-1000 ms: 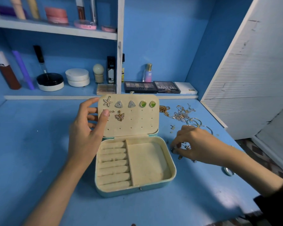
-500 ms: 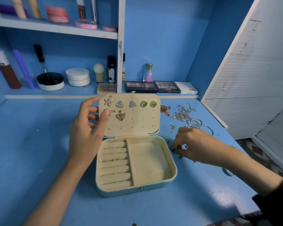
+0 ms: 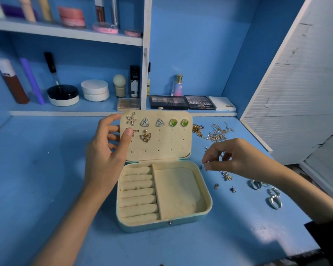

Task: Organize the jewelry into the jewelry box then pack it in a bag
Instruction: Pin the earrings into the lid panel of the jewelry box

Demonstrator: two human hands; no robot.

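Jewelry box open at table centre; lid held, loose pieces to its right

Jewelry box (image 3: 161,225), pale teal outside with a cream lining, sits on the blue table (image 3: 37,169) near the front edge. Its base has ring rolls on the left and one flat compartment on the right.

The left hand (image 3: 104,156) is at the left edge of the raised lid (image 3: 161,146). Its grip is closed on the lid, with the thumb on the inner face and the fingers behind the edge. The thumb tip lies against a small gold piece (image 3: 136,130) on the panel.

Pinned along the top row of the lid are a flower stud (image 3: 131,119), two triangle studs (image 3: 144,122) and two green studs (image 3: 173,122). A butterfly earring (image 3: 145,136) sits in the row beneath.

The right hand (image 3: 238,160) is raised just beside the box's right wall. Its grip is narrowed to a thumb-and-forefinger pinch on a small piece (image 3: 205,166), too small to identify.

Behind that hand, tangled chains (image 3: 217,133) lie on the table. A few small earrings (image 3: 227,177) lie below the hand, and silver rings (image 3: 273,198) lie near the right edge.

Eyeshadow palettes (image 3: 168,101) rest on the low shelf behind the lid.
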